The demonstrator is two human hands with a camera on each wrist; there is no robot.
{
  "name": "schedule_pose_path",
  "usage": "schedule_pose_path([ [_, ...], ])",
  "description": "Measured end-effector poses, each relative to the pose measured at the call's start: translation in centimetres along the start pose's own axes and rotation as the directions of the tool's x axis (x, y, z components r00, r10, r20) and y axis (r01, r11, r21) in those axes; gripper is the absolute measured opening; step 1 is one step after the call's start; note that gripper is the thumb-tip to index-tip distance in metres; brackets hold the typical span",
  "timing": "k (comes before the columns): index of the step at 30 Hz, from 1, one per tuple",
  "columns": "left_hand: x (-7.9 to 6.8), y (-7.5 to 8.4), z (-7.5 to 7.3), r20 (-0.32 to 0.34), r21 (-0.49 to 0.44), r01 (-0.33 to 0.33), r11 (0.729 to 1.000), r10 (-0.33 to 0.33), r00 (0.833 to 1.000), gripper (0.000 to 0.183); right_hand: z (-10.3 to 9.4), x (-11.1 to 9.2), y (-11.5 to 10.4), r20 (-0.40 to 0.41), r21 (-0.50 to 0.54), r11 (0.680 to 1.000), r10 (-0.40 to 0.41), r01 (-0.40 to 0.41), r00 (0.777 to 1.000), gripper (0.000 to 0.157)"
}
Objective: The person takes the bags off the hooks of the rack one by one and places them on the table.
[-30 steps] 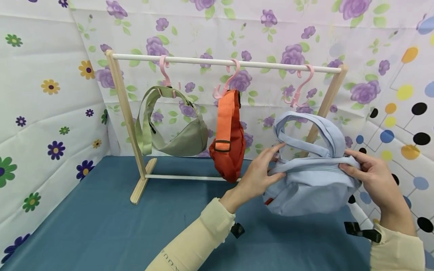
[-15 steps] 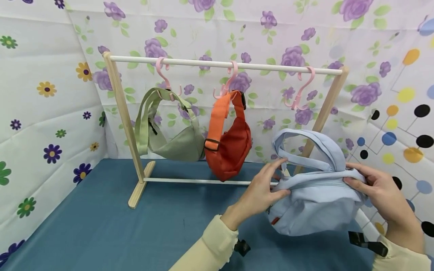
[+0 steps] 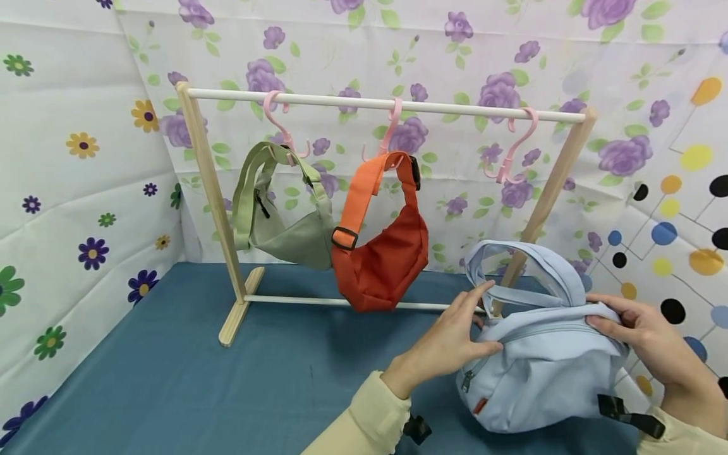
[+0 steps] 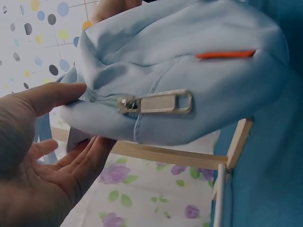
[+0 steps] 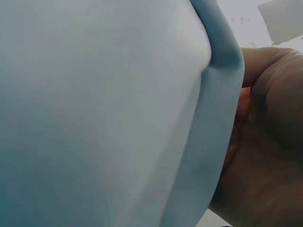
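Both hands hold a light blue bag (image 3: 557, 373) upright at the right, its strap loops standing up above its zipped top. My left hand (image 3: 446, 341) pinches its upper left edge, thumb on the near side and fingers behind. At the upper right edge my right hand (image 3: 654, 335) grips the fabric; its fingers behind the bag are partly hidden. A metal zipper pull (image 4: 165, 101) and a red tag (image 4: 225, 55) show in the left wrist view. Fabric fills most of the right wrist view. Whether the bag's bottom touches the table, I cannot tell.
A rack with a white rail (image 3: 341, 101) and wooden legs stands behind. A green bag (image 3: 301, 237) and an orange-red bag (image 3: 387, 259) hang from pink hooks. Another pink hook (image 3: 506, 164) at the right carries nothing. A blue cloth (image 3: 256, 392) covers the table.
Both hands have lowered the light blue bag, and it is now farther below the right hook. The orange-red bag has swung round on its hook, showing more of its broad side.
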State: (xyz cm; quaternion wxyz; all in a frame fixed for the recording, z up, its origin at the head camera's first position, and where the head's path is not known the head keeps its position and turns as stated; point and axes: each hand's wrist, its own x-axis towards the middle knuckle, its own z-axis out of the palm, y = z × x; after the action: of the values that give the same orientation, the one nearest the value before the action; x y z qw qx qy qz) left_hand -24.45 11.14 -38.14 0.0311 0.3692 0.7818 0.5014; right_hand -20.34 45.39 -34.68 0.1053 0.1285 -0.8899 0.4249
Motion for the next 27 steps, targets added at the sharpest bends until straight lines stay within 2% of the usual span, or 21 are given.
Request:
schedule_pose_path([
  [7, 0.2, -1.2, 0.6, 0.063, -0.033, 0.072, 0.997, -0.07, 0.996, 0.095, 0.2, 0.5, 1.6, 0.111, 0.011, 0.999, 0.049, -0.051, 0.993, 0.04],
  [12, 0.5, -2.6, 1.3, 0.067, -0.05, 0.093, 0.994, -0.09, 0.994, 0.09, 0.2, 0.9, 2.8, 0.161, 0.056, 0.993, 0.093, -0.103, 0.982, 0.04],
  [15, 0.6, -3.3, 1.9, 0.053, -0.043, 0.105, 0.994, -0.103, 0.993, 0.087, 0.4, 1.2, 3.4, 0.178, 0.066, 0.988, 0.123, -0.137, 0.976, 0.041],
  [21, 0.7, -4.4, 2.6, 0.047, -0.031, 0.128, 0.991, -0.127, 0.991, 0.085, 1.1, 1.8, 4.6, 0.197, 0.016, 0.973, 0.222, -0.229, 0.955, 0.059],
  [27, 1.0, -5.0, 2.8, 0.08, 0.002, 0.168, 0.986, -0.167, 0.983, 0.089, 1.9, 2.4, 5.4, 0.184, -0.053, 0.972, 0.234, -0.228, 0.954, 0.062],
])
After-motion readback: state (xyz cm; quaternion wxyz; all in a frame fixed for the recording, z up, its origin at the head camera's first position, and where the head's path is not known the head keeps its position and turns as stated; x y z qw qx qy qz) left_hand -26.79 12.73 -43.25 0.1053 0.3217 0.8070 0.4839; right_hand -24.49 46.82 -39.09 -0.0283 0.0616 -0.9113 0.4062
